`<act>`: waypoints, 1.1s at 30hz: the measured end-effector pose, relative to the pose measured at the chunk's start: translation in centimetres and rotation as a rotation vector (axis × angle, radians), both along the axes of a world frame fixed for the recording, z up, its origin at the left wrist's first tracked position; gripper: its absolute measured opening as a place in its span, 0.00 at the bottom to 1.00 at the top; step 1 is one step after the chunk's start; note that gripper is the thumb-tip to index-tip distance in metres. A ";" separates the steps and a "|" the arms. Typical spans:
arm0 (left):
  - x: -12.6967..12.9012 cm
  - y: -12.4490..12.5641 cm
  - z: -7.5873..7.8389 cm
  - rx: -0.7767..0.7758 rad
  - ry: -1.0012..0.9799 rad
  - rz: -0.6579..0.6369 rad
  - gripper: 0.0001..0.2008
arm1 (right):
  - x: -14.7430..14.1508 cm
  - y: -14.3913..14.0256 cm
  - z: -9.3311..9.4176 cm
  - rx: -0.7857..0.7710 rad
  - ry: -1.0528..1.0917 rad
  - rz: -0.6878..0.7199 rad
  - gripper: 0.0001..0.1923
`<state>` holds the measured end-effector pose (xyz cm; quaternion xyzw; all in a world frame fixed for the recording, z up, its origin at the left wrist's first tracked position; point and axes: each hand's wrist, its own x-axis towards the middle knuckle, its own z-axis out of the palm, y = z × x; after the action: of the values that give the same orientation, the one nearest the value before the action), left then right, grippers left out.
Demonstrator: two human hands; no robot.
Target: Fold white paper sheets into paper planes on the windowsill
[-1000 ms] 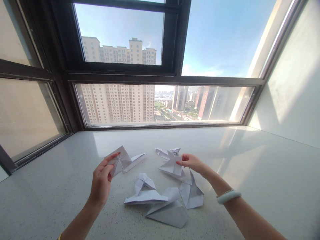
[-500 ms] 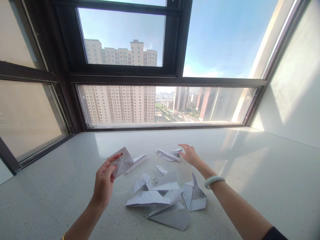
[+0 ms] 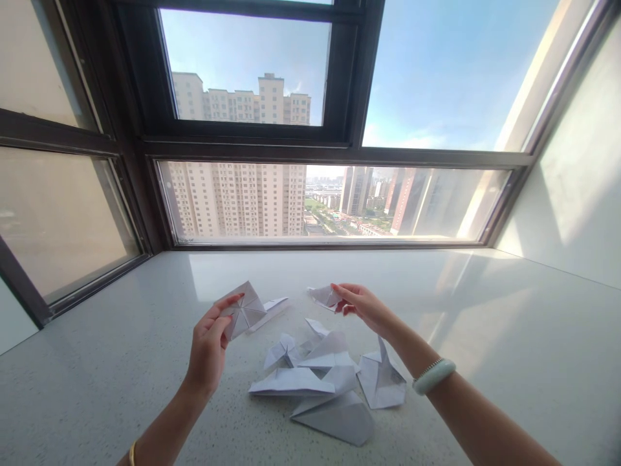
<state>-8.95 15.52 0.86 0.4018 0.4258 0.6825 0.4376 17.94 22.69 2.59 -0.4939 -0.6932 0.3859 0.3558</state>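
The folded planes [image 3: 310,382] are matt white paper, creased; the counter [image 3: 485,336] is glossy speckled stone; the bracelet [image 3: 433,376] is smooth and shiny.

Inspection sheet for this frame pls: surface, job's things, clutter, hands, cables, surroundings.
Surface: pale speckled stone window ledge, glossy, sunlit at the far right.
Job's things: creased square white folded paper pinched in the left hand above the ledge; small white folded paper piece gripped by the right hand.
Clutter: heap of white folded paper shapes in the middle of the ledge; one slim folded paper lying behind the left hand's piece.
Hands: both bare; pale green bangle on the right wrist, thin gold bangle on the left.
Cables: nothing seen.
Surroundings: dark-framed window showing high-rise blocks and blue sky; white wall at right.
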 end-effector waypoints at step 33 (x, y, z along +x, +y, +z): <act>5.2 -3.8 0.9 0.013 0.129 -0.307 0.33 | -4.9 -9.5 -0.8 -0.179 0.516 0.365 0.27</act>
<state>-3.78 11.68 1.78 0.5079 0.3823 0.5831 0.5059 13.08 13.23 1.76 -0.2767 -0.6204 0.6152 0.4000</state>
